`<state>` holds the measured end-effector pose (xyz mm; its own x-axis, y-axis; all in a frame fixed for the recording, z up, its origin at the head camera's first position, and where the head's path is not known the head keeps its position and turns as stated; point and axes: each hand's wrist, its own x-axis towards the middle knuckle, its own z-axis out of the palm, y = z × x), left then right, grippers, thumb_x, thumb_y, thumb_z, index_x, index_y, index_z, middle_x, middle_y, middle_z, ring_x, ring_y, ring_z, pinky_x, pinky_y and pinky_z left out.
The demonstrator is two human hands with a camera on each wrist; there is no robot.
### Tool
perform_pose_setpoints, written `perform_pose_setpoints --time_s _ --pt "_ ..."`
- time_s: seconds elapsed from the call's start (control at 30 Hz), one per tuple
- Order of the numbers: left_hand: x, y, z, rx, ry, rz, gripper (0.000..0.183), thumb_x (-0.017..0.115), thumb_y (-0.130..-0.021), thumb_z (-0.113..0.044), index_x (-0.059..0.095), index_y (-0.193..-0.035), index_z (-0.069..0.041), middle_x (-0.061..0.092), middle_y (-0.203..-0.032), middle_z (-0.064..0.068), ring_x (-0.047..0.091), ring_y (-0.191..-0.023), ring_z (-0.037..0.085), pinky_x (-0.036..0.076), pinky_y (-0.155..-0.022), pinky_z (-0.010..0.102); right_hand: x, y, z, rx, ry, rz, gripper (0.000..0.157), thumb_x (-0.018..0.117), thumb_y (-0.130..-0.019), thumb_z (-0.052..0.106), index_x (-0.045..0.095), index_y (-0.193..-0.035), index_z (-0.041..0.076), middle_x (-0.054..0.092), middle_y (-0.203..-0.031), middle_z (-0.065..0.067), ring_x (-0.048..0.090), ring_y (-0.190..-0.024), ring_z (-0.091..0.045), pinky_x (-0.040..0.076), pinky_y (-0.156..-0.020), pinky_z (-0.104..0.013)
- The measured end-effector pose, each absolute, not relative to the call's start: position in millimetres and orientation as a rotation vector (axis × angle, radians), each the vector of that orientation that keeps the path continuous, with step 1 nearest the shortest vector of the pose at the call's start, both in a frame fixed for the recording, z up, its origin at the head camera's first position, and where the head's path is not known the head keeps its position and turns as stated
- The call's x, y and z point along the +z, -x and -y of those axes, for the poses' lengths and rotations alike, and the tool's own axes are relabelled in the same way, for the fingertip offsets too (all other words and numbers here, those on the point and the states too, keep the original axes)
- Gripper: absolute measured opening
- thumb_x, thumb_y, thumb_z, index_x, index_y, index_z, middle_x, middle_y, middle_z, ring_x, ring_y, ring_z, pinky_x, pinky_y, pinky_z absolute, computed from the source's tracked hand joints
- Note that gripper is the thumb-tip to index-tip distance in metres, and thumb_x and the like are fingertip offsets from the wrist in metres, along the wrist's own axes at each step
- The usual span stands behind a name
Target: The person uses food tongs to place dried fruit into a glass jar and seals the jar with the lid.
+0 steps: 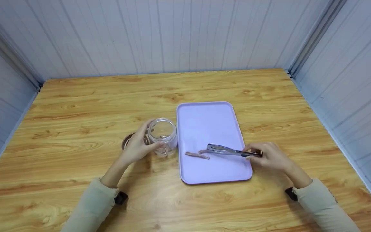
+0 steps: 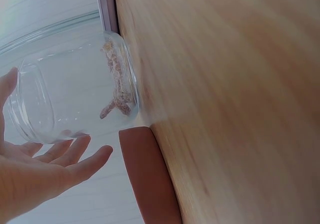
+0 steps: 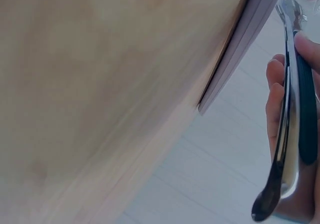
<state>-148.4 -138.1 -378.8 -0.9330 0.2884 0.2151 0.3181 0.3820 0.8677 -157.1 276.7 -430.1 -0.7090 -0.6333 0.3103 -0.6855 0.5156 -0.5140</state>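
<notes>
A clear glass jar (image 1: 163, 135) stands upright and lidless just left of the lilac tray (image 1: 204, 122), brown strips inside. Metal tongs (image 1: 229, 150) are held low over the tray's near right, tips at two brown strips (image 1: 197, 155)

Brightness: even and soft in the head view, with no dim corners; both wrist views are paler, with washed-out whites.
Shadows: faint and short, lying on the counter (image 1: 76, 135) under the forearms and beside the tray (image 1: 204, 122).
Glare: small highlights on the glass jar (image 1: 163, 135); a bright streak along the metal tongs (image 3: 287, 134).
Blur: the wood grain is smeared in both wrist views; the head view is fairly sharp.
Distortion: wall panels bend outward toward the head view's edges.
Focus: the left hand (image 2: 35, 179) is soft at close range.
</notes>
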Motion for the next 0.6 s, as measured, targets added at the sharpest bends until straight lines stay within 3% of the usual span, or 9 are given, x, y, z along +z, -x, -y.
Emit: perform_pose_setpoints --time_s 0.3,0.6 --pt "-379 148 138 -1.617 0.551 2.599 0.073 0.072 -0.073 -0.009 0.031 -0.132 0.004 0.042 -0.125 0.021 0.042 -0.109 0.033 0.033 -0.091 0.046 -418 160 -281 1.036 -1.106 2.676 0.023 0.069 -0.072 -0.002 0.064 -0.090 0.012 0.054 -0.064 0.009 0.046 -0.052 -0.005 0.039 -0.042 -0.020" --pt "-378 148 138 -1.627 0.543 2.617 0.073 0.072 -0.074 -0.009 0.031 -0.133 0.003 0.043 -0.123 0.022 0.044 -0.106 0.033 0.037 -0.087 0.045 -371 153 -269 1.068 -1.169 2.572 0.021 0.066 -0.069 -0.012 0.062 -0.086 -0.001 0.054 -0.059 -0.003 0.045 -0.046 -0.013 0.036 -0.041 -0.015"
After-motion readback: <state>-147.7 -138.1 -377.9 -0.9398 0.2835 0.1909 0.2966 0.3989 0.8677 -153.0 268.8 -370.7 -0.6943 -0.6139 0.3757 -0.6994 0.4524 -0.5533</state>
